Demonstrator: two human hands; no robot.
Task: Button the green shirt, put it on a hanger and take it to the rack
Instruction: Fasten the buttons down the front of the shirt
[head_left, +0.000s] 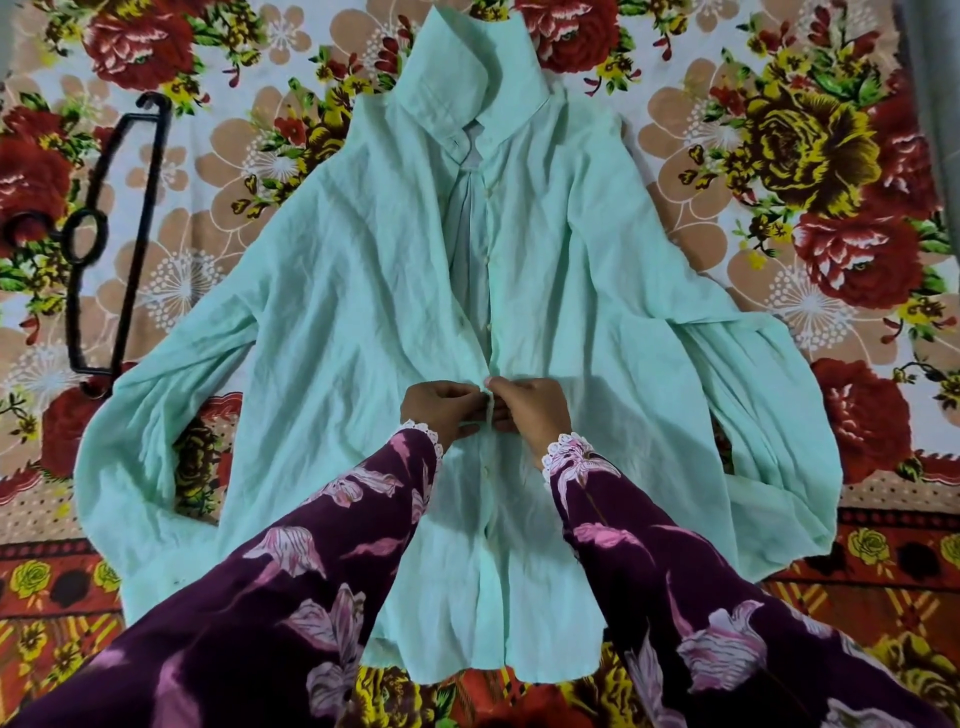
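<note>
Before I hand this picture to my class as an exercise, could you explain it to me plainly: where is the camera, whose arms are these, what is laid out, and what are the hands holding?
There is no machine here. The single picture comes from a wide-angle camera worn on a person's head, looking forward and down, so the arms in dark floral sleeves are the wearer's own. A green shirt lies spread front-up on a flowered bedsheet, collar away from the viewer. The left hand and the right hand meet at the shirt's front opening, pinching its two edges together about halfway down, as if fastening a button. Above the hands the front gapes open; below them it looks closed. A black hanger lies untouched on the sheet, left of the shirt. No rack is visible.
</note>
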